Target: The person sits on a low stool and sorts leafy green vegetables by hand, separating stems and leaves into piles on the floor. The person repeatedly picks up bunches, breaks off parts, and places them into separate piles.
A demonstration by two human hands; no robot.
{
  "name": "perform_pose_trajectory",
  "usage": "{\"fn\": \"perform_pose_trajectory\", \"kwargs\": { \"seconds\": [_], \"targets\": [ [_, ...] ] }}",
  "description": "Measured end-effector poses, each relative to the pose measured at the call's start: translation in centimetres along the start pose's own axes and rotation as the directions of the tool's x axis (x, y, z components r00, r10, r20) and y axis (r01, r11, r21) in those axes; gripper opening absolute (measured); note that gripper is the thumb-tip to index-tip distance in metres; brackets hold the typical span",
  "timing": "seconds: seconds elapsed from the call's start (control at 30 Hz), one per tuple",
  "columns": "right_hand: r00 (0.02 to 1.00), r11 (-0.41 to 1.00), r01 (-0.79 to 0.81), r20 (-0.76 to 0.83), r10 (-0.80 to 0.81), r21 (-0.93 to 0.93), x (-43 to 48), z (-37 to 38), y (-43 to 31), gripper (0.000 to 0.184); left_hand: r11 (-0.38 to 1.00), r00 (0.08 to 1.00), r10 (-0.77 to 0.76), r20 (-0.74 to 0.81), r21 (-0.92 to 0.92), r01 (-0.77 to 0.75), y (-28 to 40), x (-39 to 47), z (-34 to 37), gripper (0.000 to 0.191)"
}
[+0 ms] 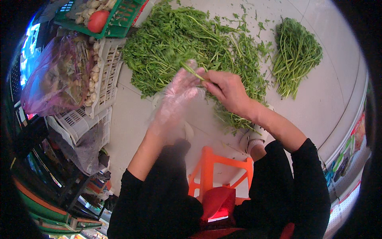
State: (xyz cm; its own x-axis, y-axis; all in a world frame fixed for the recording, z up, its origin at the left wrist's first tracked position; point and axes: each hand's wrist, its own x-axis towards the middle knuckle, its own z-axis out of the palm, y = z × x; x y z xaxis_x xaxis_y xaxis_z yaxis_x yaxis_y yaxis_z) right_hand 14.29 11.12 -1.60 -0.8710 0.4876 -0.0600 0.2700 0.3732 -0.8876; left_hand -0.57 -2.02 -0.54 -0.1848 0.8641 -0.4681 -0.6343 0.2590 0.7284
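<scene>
My left hand (180, 86), in a clear plastic glove, holds a green leafy stalk (192, 70) between thumb and fingers. My bare right hand (228, 89) pinches the lower end of the same stalk. Both hands are above a large loose heap of leafy greens (167, 41) spread over the tiled floor. Part of the heap is hidden behind my hands and forearms. Off to the right lies a separate, neater bunch of greens (294, 56), its leaves pointing away and its stems towards me.
An orange plastic stool (207, 167) stands between my legs. At the left are a white crate (104, 74) of garlic bulbs, a pink plastic bag (56, 77) and a green crate (119, 21) holding a red tomato (98, 21). Shelving (347, 167) runs along the right.
</scene>
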Motion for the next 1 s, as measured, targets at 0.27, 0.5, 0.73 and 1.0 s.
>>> {"fn": "perform_pose_trajectory", "kwargs": {
  "seconds": [0.27, 0.5, 0.73, 1.0],
  "targets": [
    [0.992, 1.0, -0.007, 0.13, 0.007, 0.004, -4.9, -0.4, 1.8, 0.014, 0.908, 0.981, -0.035, -0.193, -0.415, -0.049, 0.0, 0.3, -0.9, 0.047],
    [0.97, 0.988, -0.148, 0.199, 0.137, 0.044, -8.1, -0.2, 2.5, 0.019, 0.93, 0.972, 0.08, -0.221, -0.336, -0.153, -0.7, -0.2, -2.6, 0.045],
    [0.934, 0.93, -0.345, 0.146, 0.326, 0.128, -9.2, -2.0, 1.4, 0.017, 0.772, 0.694, -0.342, -0.633, -0.61, -0.176, 0.2, 0.3, -5.8, 0.05],
    [0.977, 0.969, -0.189, 0.124, 0.171, 0.157, -8.5, -0.3, 1.2, 0.016, 0.89, 0.9, -0.437, -0.006, -0.151, 0.431, -3.3, -1.3, -1.2, 0.039]
  ]
}}
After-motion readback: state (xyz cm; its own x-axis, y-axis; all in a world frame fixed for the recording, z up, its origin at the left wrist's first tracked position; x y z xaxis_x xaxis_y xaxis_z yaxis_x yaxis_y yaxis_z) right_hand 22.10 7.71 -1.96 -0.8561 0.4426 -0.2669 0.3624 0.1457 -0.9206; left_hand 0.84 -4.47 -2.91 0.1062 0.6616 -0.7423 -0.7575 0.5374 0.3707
